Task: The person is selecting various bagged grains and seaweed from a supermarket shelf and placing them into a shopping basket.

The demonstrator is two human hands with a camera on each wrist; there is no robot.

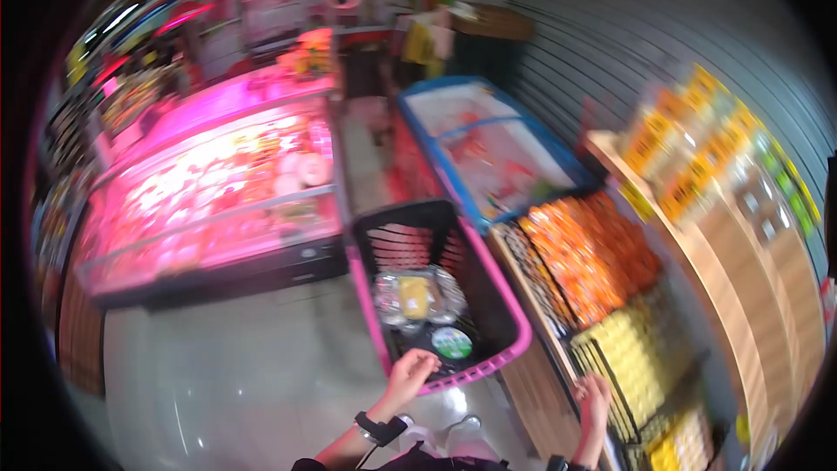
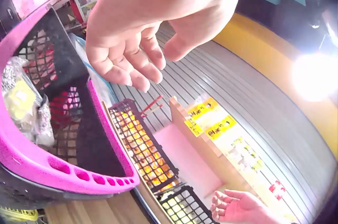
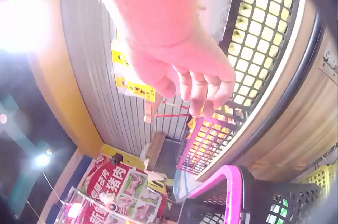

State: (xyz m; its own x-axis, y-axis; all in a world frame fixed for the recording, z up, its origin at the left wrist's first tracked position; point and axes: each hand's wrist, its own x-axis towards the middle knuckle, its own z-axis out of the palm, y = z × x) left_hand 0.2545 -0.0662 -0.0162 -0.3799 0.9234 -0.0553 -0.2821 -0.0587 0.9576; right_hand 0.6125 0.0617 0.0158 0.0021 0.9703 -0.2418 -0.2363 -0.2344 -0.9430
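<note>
A black shopping basket with a pink rim [image 1: 520,336] stands in front of me. Inside it lie clear plastic packs, one with a yellow label [image 1: 415,296], and a round green-and-white label [image 1: 452,343] shows near its front end. My left hand [image 1: 412,373] hovers over the basket's near left corner, and the left wrist view shows its fingers [image 2: 138,60] loosely bent around nothing. Off to the right, my right hand [image 1: 594,394] hangs beside crates of yellow goods [image 1: 623,358]. Its fingers [image 3: 198,89] droop, relaxed, holding nothing.
Left of the basket is a pink-lit glass display counter [image 1: 218,201]. Beyond the basket sits a blue-rimmed chest [image 1: 497,148]. Orange packaged goods [image 1: 588,253] fill crates along the right, below a wooden shelf [image 1: 706,270] with yellow signs. Tiled floor [image 1: 218,375] lies at lower left.
</note>
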